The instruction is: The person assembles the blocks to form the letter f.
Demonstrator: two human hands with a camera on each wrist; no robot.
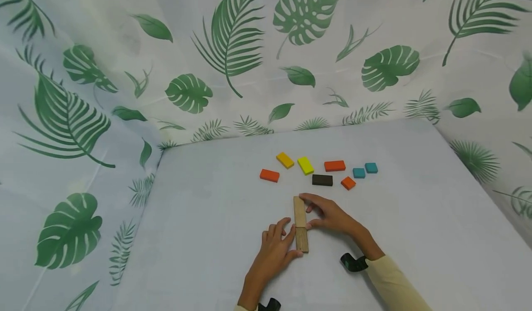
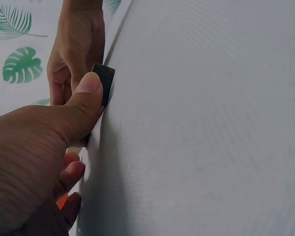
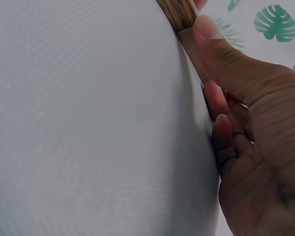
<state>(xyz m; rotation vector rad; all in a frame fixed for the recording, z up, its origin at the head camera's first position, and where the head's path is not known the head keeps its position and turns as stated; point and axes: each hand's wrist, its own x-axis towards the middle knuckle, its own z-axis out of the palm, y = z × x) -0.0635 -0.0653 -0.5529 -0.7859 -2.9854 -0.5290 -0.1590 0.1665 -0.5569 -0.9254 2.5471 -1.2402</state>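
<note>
Two plain wooden blocks lie end to end on the white table in the head view, the far block [image 1: 299, 210] meeting the near block [image 1: 302, 240] in a straight line. My left hand [image 1: 271, 250] pinches the near block, thumb at its near end and index finger by the joint. On the other side, my right hand [image 1: 332, 216] grips the far block between its thumb, low near the joint, and its index finger at the far end. The left wrist view shows the thumb against the dark end of the near block [image 2: 105, 78]. In the right wrist view the thumb presses beside the joint.
Beyond the hands lie several coloured blocks: a red-orange block [image 1: 269, 175], an orange-yellow block [image 1: 285, 160], a yellow block [image 1: 305, 165], a dark block [image 1: 322, 180], another red-orange block [image 1: 335, 166], a small orange block [image 1: 348, 183] and two teal blocks [image 1: 359, 173]. Leaf-printed cloth [image 1: 249, 103] borders the table.
</note>
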